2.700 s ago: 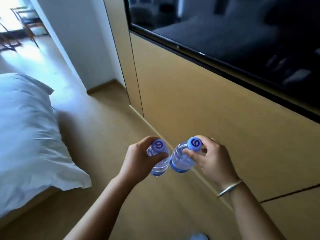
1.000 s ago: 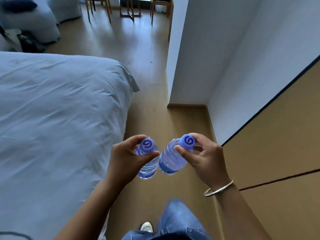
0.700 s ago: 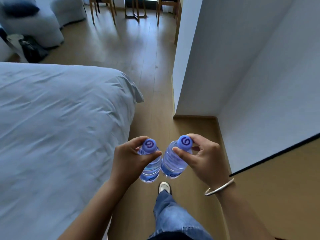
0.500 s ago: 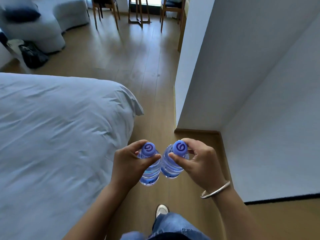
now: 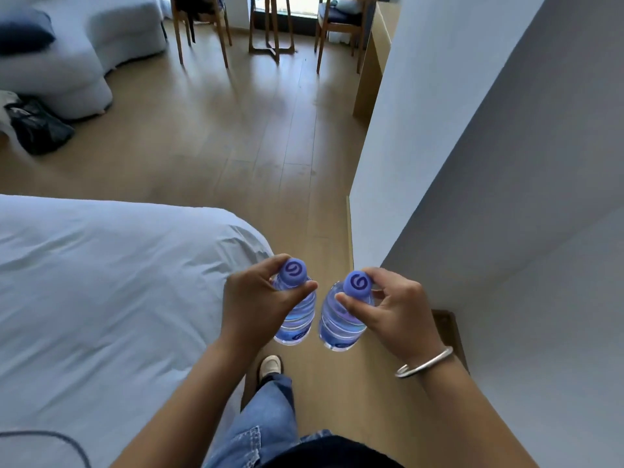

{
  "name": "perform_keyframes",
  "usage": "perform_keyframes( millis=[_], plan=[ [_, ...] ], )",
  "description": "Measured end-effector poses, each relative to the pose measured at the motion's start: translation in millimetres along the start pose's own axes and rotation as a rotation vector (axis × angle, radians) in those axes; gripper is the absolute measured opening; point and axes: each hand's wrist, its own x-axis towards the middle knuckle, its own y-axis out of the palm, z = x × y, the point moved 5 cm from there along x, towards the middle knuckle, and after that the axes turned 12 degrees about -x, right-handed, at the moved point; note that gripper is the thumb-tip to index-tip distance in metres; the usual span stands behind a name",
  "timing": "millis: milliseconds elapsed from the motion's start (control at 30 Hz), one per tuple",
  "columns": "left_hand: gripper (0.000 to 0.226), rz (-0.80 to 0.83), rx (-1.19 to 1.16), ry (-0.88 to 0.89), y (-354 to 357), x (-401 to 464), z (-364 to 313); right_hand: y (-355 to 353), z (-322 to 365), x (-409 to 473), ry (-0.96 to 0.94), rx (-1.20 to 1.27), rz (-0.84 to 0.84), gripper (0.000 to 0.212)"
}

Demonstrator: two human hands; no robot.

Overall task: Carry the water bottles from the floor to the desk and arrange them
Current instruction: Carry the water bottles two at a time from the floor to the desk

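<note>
- Bed (image 5: 101, 298) on my left, white wall (image 5: 489, 163) on my right; the passage now opens onto a room with chairs (image 5: 202, 25), so I judge the carry under way, table not yet reached
- Left hand (image 5: 256, 305), grip clamped round the neck of the left bottle (image 5: 297, 319)
- Right hand (image 5: 395, 315), grip pinching the right bottle (image 5: 341, 322) below its cap
- Bottles, touching half a second ago, now hang slightly apart above the floor (image 5: 270, 157)

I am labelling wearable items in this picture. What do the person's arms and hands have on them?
Both forearms are bare, with no sleeves in view. The right hand has a plain silver open bangle at its wrist. The left hand shows no ring, watch or glove.
</note>
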Motion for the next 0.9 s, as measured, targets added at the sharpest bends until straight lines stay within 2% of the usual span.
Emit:
perform_keyframes(
  millis=[167, 433, 667, 900],
  plan=[
    [0.043, 0.036, 0.019, 0.048, -19.0, 115.9, 26.4, 25.5, -3.9, 99.6, 0.057, 0.005, -0.066, 0.031],
    [0.030, 0.029, -0.010, 0.049, -19.3, 268.5, 72.8, 57.2, -29.9, 239.5, 0.119, 0.012, -0.090, 0.033],
    [0.027, 0.008, 0.026, 0.058, 13.7, 400.1, 122.2, 87.1, -84.7, 373.0, 0.118, 0.037, -0.035, 0.026],
    [0.023, 0.007, 0.019, 0.018, 66.8, 563.8, 155.4, 100.3, -152.8, 535.9, 0.077, -0.006, 0.024, 0.033]
  ],
)
